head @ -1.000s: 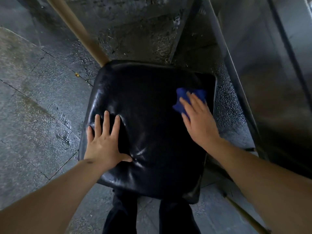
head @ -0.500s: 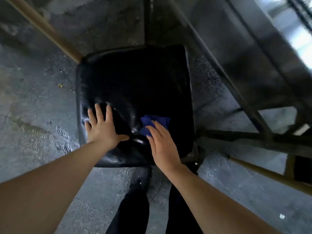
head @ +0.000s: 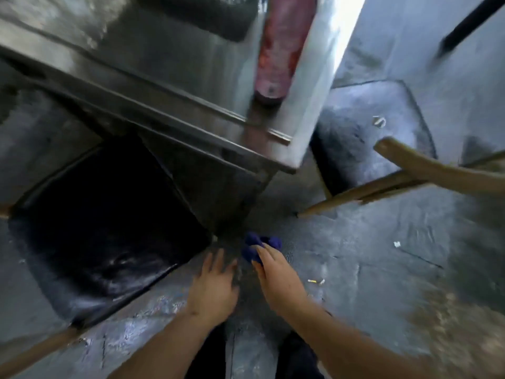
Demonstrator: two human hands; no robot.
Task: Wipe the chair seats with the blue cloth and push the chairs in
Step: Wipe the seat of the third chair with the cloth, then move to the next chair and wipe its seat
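The black padded chair seat (head: 103,225) lies at the left, its far part tucked under the metal table (head: 169,86). My right hand (head: 278,274) holds the crumpled blue cloth (head: 259,246) in the air just off the seat's right corner. My left hand (head: 216,285) hovers beside it with fingers spread, off the seat and holding nothing. A second dark chair seat (head: 366,138) with a wooden frame (head: 426,173) stands at the right of the table corner. The picture is blurred by motion.
A reddish cylinder (head: 276,47) lies on the metal table near its edge. The wet grey stone floor (head: 369,255) carries small bits of litter. My dark trouser legs show at the bottom.
The view swung to the right. Both hands left the black seat; the right one carried the blue cloth off it. The table and a second chair came into view.
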